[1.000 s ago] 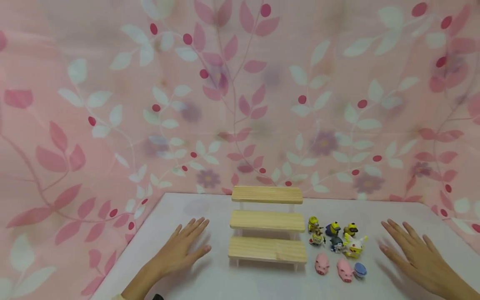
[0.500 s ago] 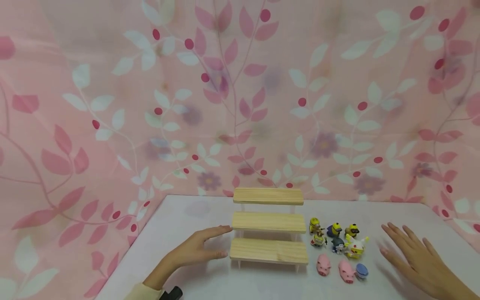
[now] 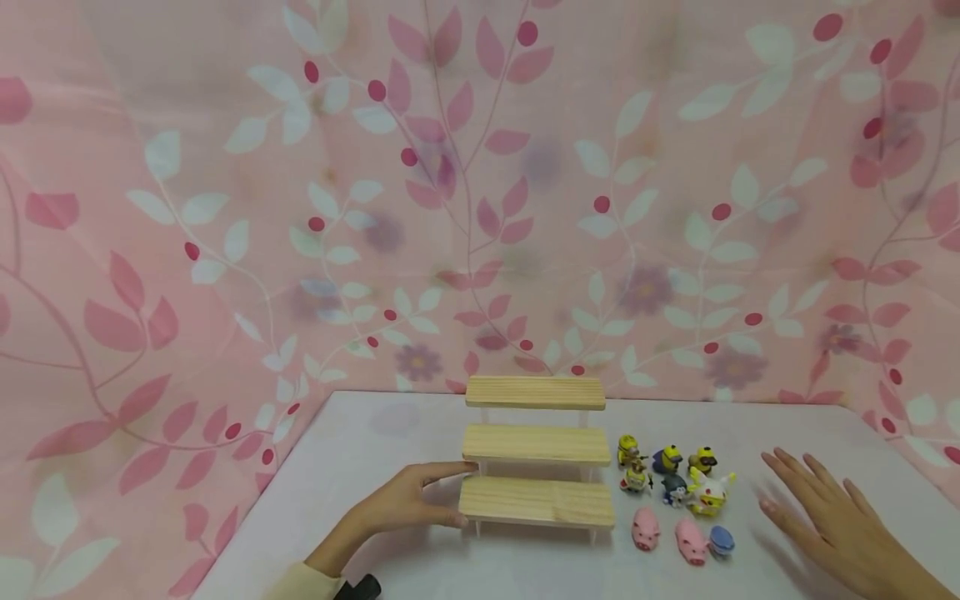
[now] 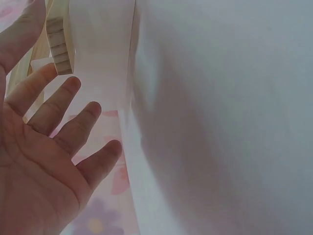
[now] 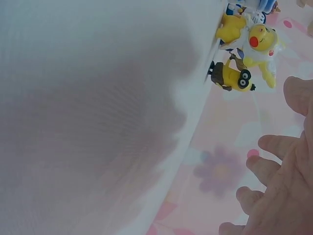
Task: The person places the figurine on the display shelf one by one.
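Note:
A three-tier wooden shelf (image 3: 537,502) with clear supports stands mid-table. At its left side, my left hand (image 3: 399,503) has its fingertips right at the lower board's end, thumb in front and index finger toward the middle board. Seen in the left wrist view, the left hand (image 4: 44,156) is spread with the palm showing, fingers beside the board end (image 4: 59,46). My right hand (image 3: 836,521) hovers palm down, fingers extended, right of the small figurines and holding nothing. The figurine nearest it is a white-and-yellow one (image 3: 708,493).
Right of the shelf stand several minion-like figurines (image 3: 667,459), a dark grey figurine (image 3: 673,491), two pink pigs (image 3: 645,530) and a small blue object (image 3: 722,542). Behind the white table (image 3: 405,575) hangs a pink floral cloth (image 3: 480,208).
My left hand has moved right and turned, from beside the shelf to its left end. The right hand has stayed nearly still. The head view has shifted slightly.

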Available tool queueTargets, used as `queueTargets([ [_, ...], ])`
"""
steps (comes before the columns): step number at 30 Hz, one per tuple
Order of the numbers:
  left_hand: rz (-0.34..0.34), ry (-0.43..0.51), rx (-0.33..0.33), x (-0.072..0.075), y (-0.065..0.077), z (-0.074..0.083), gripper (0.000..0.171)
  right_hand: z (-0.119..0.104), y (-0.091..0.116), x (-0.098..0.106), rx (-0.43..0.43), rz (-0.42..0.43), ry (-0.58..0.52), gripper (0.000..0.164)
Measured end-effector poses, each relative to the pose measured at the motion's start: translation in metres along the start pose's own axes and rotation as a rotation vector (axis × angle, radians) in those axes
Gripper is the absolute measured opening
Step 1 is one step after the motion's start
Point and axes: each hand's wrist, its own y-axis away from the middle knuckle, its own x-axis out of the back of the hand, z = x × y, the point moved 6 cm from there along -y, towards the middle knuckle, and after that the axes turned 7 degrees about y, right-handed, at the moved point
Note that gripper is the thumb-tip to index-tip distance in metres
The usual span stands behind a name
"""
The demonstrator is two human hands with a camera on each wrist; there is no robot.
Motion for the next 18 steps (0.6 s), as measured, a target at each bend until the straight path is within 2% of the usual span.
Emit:
queueTargets([
  [5, 0.011, 0.013, 0.020, -0.001, 0.000, -0.002, 0.068, -0.002, 0.000, 0.000, -0.011, -0.040, -0.003, 0.075],
  [13, 0.002, 0.049, 0.008, -0.004, -0.002, -0.006, 0.064, -0.010, 0.000, 0.004, -0.001, -0.029, -0.055, 0.073],
  [18, -0.003, 0.049, 0.007, -0.003, -0.002, -0.006, 0.064, -0.017, -0.001, 0.010, 0.033, 0.001, -0.083, 0.067],
])
